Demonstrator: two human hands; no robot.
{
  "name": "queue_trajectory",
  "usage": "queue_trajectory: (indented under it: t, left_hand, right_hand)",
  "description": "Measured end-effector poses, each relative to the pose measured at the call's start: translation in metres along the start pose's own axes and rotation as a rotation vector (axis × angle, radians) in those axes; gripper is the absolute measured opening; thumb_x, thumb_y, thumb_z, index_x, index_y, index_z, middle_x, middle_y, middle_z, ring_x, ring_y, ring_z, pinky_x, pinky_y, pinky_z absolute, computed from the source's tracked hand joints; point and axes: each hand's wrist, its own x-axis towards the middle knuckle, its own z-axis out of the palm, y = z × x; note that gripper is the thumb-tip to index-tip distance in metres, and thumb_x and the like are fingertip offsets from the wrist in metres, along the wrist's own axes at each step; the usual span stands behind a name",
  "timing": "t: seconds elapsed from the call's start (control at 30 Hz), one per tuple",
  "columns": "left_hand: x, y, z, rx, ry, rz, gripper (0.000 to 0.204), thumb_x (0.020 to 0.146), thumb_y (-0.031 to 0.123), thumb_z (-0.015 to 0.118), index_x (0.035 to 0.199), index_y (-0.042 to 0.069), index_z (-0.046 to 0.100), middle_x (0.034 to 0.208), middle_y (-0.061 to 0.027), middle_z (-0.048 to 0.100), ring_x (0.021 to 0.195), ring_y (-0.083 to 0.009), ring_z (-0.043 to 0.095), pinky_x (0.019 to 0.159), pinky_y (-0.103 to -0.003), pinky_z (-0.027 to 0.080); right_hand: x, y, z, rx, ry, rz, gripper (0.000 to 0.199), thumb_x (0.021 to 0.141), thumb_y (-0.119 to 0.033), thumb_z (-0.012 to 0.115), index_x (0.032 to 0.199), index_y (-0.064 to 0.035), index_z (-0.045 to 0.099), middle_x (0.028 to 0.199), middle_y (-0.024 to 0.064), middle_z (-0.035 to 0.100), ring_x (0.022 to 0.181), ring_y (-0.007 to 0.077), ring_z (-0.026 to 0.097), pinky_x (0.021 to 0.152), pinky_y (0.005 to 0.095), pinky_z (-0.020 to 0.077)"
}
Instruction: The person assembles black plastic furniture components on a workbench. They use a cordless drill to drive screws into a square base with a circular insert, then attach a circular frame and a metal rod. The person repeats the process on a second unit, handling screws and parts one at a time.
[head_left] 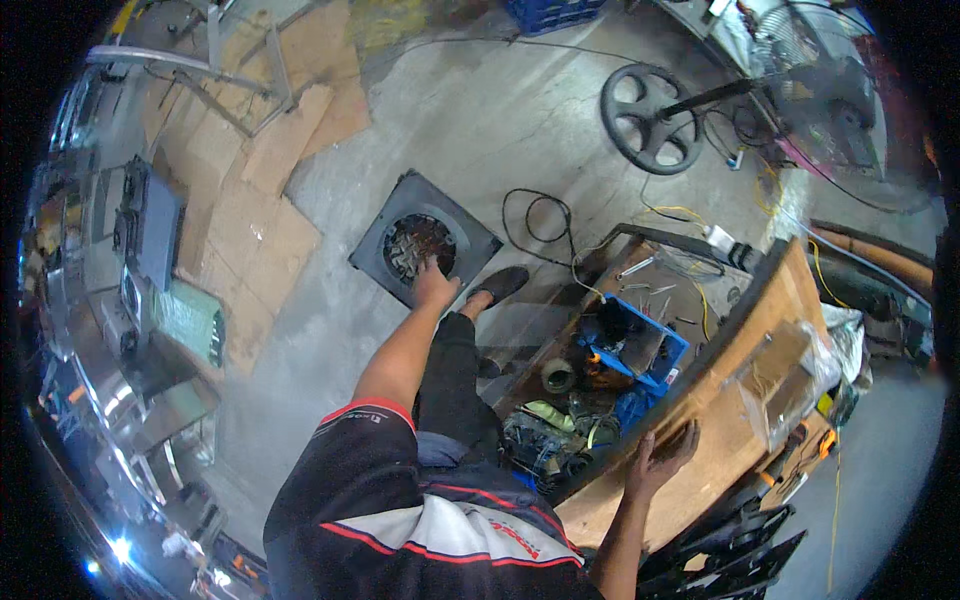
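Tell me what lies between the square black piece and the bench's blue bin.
Head view shows a dark shoe, black cable, grey floor and bench edge between piece and bin.

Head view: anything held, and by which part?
Left hand reaches into the black square container; any grip inside can't be told. Right hand: open, nothing visibly held.

A blue bin [673,362] held dark odds and ends [617,325]. Just left of the bin lay a pale ring-shaped roll [547,371]; beyond the bin, well apart, stood a round black spoked base [656,120]. Flattened cardboard [235,235] lay far to the bin's left, a blue crate [555,14] well beyond the bin.
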Motion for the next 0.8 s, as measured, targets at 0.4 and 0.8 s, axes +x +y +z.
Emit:
queue_trajectory:
  t: [0.4,0.8]
  left_hand:
    - [0.104,0.039,0.033,-0.578,0.136,-0.42,0.106,0.068,0.045,0.085,0.142,-0.012,0.036,0.141,-0.0332,0.047,0.133,-0.0408,0.047,0.11,-0.041,0.038]
    - [0.129,0.02,0.048,-0.62,0.153,-0.481,0.1,0.066,0.043,0.085,0.138,-0.013,0.044,0.138,-0.0314,0.051,0.129,-0.0417,0.051,0.107,-0.042,0.041]
  right_hand:
    - [0.013,0.006,0.02,-0.105,-0.066,0.013,0.068,0.096,-0.039,0.059,0.146,0.0001,0.036,0.155,0.0223,0.021,0.144,0.0389,0.022,0.116,0.0538,0.0224]
    - [0.013,0.006,0.018,-0.024,-0.058,0.017,0.07,0.092,-0.042,0.061,0.147,-0.0066,0.036,0.154,0.0264,0.021,0.142,0.0445,0.023,0.114,0.0592,0.0223]
